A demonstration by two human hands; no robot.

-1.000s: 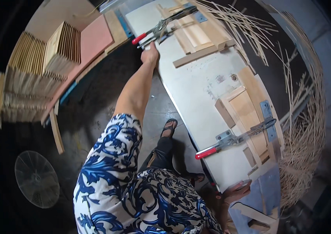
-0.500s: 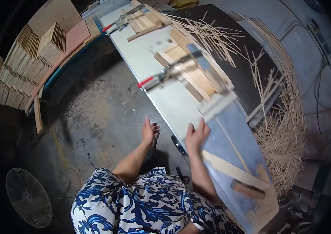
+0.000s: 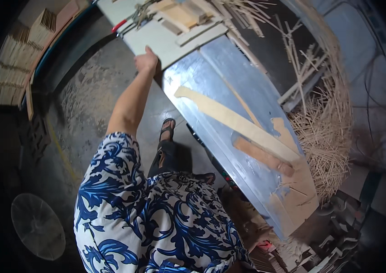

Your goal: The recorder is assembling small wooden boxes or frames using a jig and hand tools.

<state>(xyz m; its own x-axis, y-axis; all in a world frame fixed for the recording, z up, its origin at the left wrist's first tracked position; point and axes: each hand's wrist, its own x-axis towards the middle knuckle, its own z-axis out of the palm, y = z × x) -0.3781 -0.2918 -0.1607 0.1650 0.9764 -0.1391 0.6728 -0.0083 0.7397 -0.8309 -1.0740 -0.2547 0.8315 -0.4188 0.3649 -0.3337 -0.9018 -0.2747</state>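
Observation:
My left hand [image 3: 146,61] grips the near left corner of a pale flat board [image 3: 168,48], thumb on top and the other fingers partly hidden at its edge. The board lies across the far part of a grey metal table [image 3: 193,109]. On it, beyond my hand, is a toggle clamp with a red handle [image 3: 119,26], beside light wooden pieces [image 3: 177,17]. A wooden strip [image 3: 202,33] runs along the board's near edge. My right hand is out of sight.
A long tan strip [image 3: 234,122] and a brown wooden block [image 3: 261,155] lie on the metal table. Thin offcuts [image 3: 322,145] are heaped along its right side. Stacked wooden pieces [image 3: 13,59] stand far left, a round fan [image 3: 38,226] lower left. Scraps [image 3: 334,248] lie lower right.
The view has shifted toward the near end of the metal table. My left hand has gone from free in the air to the board's corner; my right hand has left the picture.

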